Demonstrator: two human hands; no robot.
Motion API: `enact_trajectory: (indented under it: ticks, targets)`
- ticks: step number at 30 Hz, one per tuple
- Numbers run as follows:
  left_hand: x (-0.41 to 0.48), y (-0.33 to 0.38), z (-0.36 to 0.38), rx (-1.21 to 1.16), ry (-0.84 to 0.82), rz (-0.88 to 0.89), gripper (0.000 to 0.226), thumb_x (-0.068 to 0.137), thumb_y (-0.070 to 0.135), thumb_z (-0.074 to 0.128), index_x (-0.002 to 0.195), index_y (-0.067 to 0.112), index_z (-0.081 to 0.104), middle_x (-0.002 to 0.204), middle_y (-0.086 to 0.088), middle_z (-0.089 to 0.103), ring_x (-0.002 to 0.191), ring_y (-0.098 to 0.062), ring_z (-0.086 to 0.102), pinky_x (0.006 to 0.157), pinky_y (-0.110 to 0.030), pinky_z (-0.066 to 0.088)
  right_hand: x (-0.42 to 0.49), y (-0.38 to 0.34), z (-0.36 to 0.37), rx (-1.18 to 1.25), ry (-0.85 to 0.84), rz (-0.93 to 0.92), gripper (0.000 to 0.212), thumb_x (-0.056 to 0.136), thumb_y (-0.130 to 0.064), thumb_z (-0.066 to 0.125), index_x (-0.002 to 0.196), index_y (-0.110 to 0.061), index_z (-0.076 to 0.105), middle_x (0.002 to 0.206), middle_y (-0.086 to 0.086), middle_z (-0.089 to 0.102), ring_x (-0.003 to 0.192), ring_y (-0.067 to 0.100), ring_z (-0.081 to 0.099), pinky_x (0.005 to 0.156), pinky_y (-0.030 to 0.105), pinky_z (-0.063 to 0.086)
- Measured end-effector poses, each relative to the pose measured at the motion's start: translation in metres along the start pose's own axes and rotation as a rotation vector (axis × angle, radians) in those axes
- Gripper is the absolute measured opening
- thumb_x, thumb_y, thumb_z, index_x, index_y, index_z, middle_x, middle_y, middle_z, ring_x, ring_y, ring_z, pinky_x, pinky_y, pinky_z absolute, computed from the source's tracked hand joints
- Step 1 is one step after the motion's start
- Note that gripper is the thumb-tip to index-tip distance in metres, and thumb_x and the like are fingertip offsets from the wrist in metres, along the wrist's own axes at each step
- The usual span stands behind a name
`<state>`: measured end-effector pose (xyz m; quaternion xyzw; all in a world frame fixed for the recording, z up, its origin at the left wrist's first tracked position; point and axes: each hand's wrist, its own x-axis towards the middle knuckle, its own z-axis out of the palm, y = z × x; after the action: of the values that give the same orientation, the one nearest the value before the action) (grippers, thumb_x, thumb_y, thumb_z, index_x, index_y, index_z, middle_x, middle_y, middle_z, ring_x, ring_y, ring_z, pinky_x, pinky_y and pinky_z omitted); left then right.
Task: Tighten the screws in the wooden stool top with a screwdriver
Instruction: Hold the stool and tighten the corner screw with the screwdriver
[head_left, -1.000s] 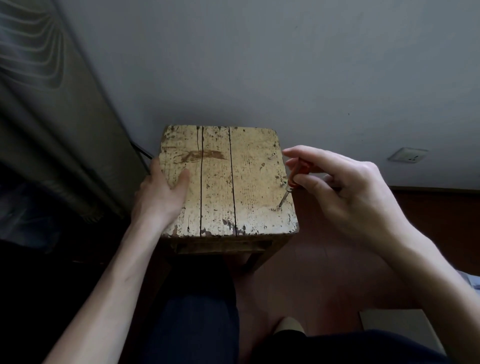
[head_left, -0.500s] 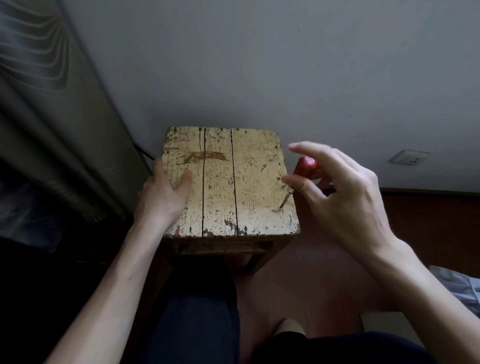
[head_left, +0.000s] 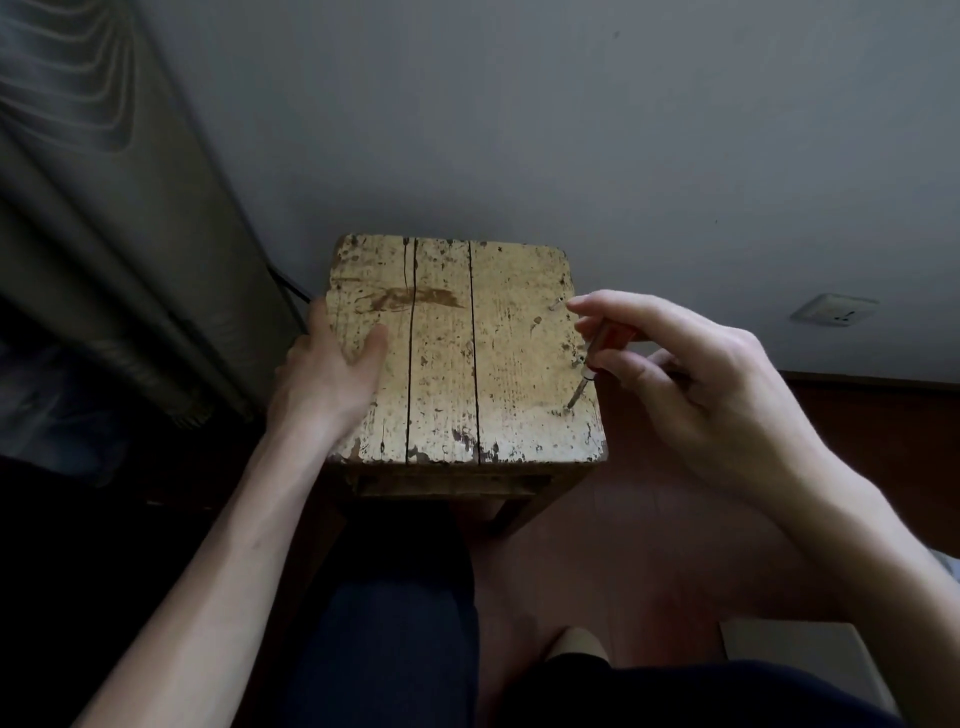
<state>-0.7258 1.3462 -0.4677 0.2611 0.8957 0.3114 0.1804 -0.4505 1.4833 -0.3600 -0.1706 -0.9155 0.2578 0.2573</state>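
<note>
A worn, cracked wooden stool top (head_left: 498, 338) with peeling pale paint stands against the wall. My left hand (head_left: 332, 374) rests on its left edge, thumb lying on the top. My right hand (head_left: 691, 384) pinches a small screwdriver (head_left: 589, 366) by its red handle between thumb and fingers. The metal tip meets a screw (head_left: 568, 410) near the front right corner of the top. Two more screws, one (head_left: 555, 305) and another (head_left: 577, 360), stick up along the right edge.
A grey wall (head_left: 571, 130) rises behind the stool, with a wall socket (head_left: 834, 310) at the right. A curtain (head_left: 104, 208) hangs at the left. My legs in dark trousers (head_left: 395, 613) are under the stool front; reddish floor lies to the right.
My right hand has re-gripped the screwdriver, fingers closing back on the handle after spreading half a second ago. The tip stays at the same screw. My left hand has not moved.
</note>
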Motion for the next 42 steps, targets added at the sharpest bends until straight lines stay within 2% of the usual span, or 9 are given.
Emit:
enact_trajectory:
  ticks: [6, 12, 15, 21, 26, 31, 36, 39, 42]
  targets:
    - [0.002, -0.001, 0.001, -0.001, 0.013, 0.024, 0.087, 0.094, 0.075, 0.037, 0.161, 0.025, 0.013, 0.154, -0.013, 0.047, 0.137, -0.038, 0.049, 0.112, -0.056, 0.041, 0.004, -0.003, 0.007, -0.043, 0.15, 0.064, 0.022, 0.093, -0.027, 0.076, 0.113, -0.028, 0.068, 0.1, -0.01, 0.07, 0.079, 0.009, 0.071, 0.072, 0.028, 0.056]
    - [0.0, -0.001, 0.0, 0.01, 0.011, 0.017, 0.088, 0.094, 0.075, 0.037, 0.161, 0.024, 0.011, 0.156, -0.012, 0.045, 0.135, -0.038, 0.051, 0.11, -0.055, 0.044, 0.002, -0.01, 0.015, -0.145, 0.256, 0.074, 0.029, 0.088, -0.035, 0.083, 0.104, -0.018, 0.066, 0.089, -0.004, 0.067, 0.074, 0.008, 0.066, 0.07, 0.022, 0.054]
    - [0.0, 0.0, -0.001, 0.006, 0.01, 0.021, 0.087, 0.094, 0.074, 0.037, 0.161, 0.023, 0.013, 0.155, -0.012, 0.046, 0.135, -0.038, 0.051, 0.109, -0.055, 0.045, 0.003, -0.012, 0.012, -0.198, 0.203, 0.047, 0.034, 0.092, -0.033, 0.078, 0.121, -0.019, 0.071, 0.096, -0.003, 0.069, 0.077, 0.007, 0.065, 0.075, 0.026, 0.056]
    - [0.001, 0.0, -0.001, -0.007, -0.002, 0.017, 0.086, 0.094, 0.075, 0.038, 0.16, 0.027, 0.013, 0.154, -0.012, 0.047, 0.134, -0.04, 0.051, 0.109, -0.057, 0.044, 0.002, -0.009, -0.015, -0.116, -0.058, 0.047, 0.043, 0.102, -0.025, 0.057, 0.145, -0.027, 0.055, 0.138, -0.018, 0.059, 0.101, 0.003, 0.069, 0.09, 0.03, 0.054]
    - [0.002, -0.001, 0.0, 0.004, 0.0, 0.02, 0.086, 0.093, 0.076, 0.037, 0.16, 0.027, 0.012, 0.152, -0.013, 0.049, 0.132, -0.04, 0.053, 0.108, -0.056, 0.045, 0.004, -0.011, -0.015, -0.031, -0.086, 0.087, 0.033, 0.101, -0.019, 0.061, 0.133, -0.026, 0.063, 0.118, -0.016, 0.071, 0.087, 0.01, 0.075, 0.082, 0.039, 0.059]
    - [0.002, -0.002, 0.001, 0.009, 0.016, 0.021, 0.084, 0.094, 0.075, 0.038, 0.159, 0.028, 0.016, 0.152, -0.013, 0.05, 0.133, -0.04, 0.052, 0.108, -0.056, 0.045, 0.007, -0.014, -0.007, -0.06, 0.041, 0.108, 0.02, 0.091, -0.023, 0.076, 0.109, -0.019, 0.068, 0.097, -0.015, 0.07, 0.083, -0.002, 0.069, 0.074, 0.016, 0.053]
    - [0.002, -0.001, 0.0, 0.009, 0.008, 0.017, 0.083, 0.094, 0.075, 0.037, 0.159, 0.03, 0.015, 0.152, -0.013, 0.049, 0.132, -0.041, 0.052, 0.107, -0.057, 0.045, 0.007, -0.022, 0.008, -0.151, 0.187, 0.147, 0.038, 0.084, -0.041, 0.082, 0.089, -0.015, 0.055, 0.081, -0.016, 0.066, 0.075, 0.003, 0.066, 0.064, 0.013, 0.05]
    - [0.002, -0.001, 0.0, 0.001, 0.003, 0.013, 0.084, 0.094, 0.075, 0.037, 0.159, 0.028, 0.014, 0.152, -0.013, 0.048, 0.132, -0.04, 0.052, 0.107, -0.057, 0.045, 0.008, -0.021, 0.01, -0.177, 0.264, 0.194, 0.042, 0.085, -0.045, 0.082, 0.087, -0.014, 0.053, 0.08, -0.016, 0.067, 0.069, 0.004, 0.067, 0.062, 0.022, 0.053]
    - [0.002, -0.001, -0.001, 0.003, 0.001, 0.008, 0.084, 0.094, 0.074, 0.037, 0.16, 0.029, 0.013, 0.153, -0.013, 0.047, 0.133, -0.041, 0.051, 0.108, -0.056, 0.044, 0.008, -0.017, 0.004, -0.254, 0.264, 0.156, 0.036, 0.09, -0.045, 0.077, 0.106, -0.016, 0.063, 0.085, -0.009, 0.069, 0.068, 0.007, 0.064, 0.067, 0.029, 0.054]
